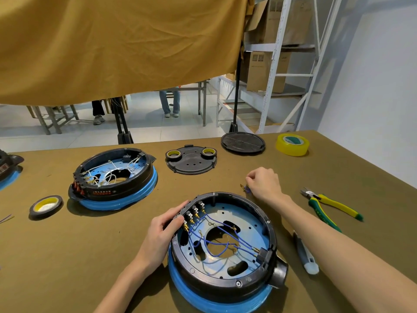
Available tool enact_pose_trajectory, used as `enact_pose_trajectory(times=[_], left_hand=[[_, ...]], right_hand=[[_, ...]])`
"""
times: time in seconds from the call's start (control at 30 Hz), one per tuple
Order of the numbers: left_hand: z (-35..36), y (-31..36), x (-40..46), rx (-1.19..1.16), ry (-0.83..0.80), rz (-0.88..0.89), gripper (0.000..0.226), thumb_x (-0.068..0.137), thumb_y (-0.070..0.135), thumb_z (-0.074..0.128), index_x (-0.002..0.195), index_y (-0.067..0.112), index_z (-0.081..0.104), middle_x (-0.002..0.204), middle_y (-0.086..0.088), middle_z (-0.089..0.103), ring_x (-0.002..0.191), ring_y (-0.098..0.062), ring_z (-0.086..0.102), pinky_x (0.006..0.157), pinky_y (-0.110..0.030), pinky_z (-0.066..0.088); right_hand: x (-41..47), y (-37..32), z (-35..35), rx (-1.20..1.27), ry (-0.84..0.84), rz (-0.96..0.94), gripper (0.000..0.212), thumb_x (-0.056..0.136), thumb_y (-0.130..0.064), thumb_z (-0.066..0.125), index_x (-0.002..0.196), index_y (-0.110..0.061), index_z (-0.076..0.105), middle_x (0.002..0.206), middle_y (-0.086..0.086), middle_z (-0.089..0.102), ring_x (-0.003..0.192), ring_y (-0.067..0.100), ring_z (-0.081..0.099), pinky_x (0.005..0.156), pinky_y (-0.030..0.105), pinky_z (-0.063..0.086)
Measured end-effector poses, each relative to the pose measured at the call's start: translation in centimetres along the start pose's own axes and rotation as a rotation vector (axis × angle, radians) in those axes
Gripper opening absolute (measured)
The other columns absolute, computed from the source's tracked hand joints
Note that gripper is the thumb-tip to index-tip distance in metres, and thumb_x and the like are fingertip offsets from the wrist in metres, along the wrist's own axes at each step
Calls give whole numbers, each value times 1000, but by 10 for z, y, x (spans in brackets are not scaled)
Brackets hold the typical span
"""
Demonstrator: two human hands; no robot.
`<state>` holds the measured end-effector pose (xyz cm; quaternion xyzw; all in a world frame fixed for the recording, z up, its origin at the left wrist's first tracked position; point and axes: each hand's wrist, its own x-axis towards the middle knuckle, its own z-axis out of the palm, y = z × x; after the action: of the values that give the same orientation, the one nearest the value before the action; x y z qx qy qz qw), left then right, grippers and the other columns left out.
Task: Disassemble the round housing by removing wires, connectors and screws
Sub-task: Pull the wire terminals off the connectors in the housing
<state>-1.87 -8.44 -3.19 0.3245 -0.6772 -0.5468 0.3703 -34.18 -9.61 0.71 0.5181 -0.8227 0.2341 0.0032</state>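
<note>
A round black housing [257,274] on a blue base lies in front of me, open side up. Blue wires [228,240] with brass terminals cross its blue inner plate. My left hand [162,229] grips the housing's left rim by the row of switch connectors [191,213]. My right hand [264,184] rests on the table beyond the housing, fingers curled over a small purple wire piece with a brass terminal [244,188]. Whether the fingers still pinch that piece is unclear.
A second housing [117,177] with white wires sits at the left. Two black covers [191,163] [243,143], yellow tape rolls [292,144] [46,205], green-yellow pliers [327,204] and a grey utility knife [305,254] lie around.
</note>
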Motion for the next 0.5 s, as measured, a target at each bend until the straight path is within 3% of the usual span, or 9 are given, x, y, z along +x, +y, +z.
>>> enact_pose_trajectory(times=[0.27,0.4,0.5], left_hand=[[-1,-1,-4,-27,9,0,64,85,56,62,144,33,58,137,10,68,124,-14,65,91,-30,59],[1,1,-6,-35,19,-4,55,93,46,57,144,28,57,140,7,66,129,-14,63,102,-38,55],[3,4,-8,7,21,-2,47,104,46,49,146,23,55,141,9,65,132,-10,59,111,-38,49]], right_hand=[[-53,-37,-25,318,15,-162,23,100,-19,56,100,-14,78,95,-3,75,87,13,66,84,36,56],[-102,-71,-35,366,-190,-329,23,100,-23,56,99,-16,78,90,-6,74,80,12,67,79,37,57],[-130,-95,-27,285,-258,-452,28,99,-33,55,93,-17,78,86,-8,72,79,12,62,81,33,49]])
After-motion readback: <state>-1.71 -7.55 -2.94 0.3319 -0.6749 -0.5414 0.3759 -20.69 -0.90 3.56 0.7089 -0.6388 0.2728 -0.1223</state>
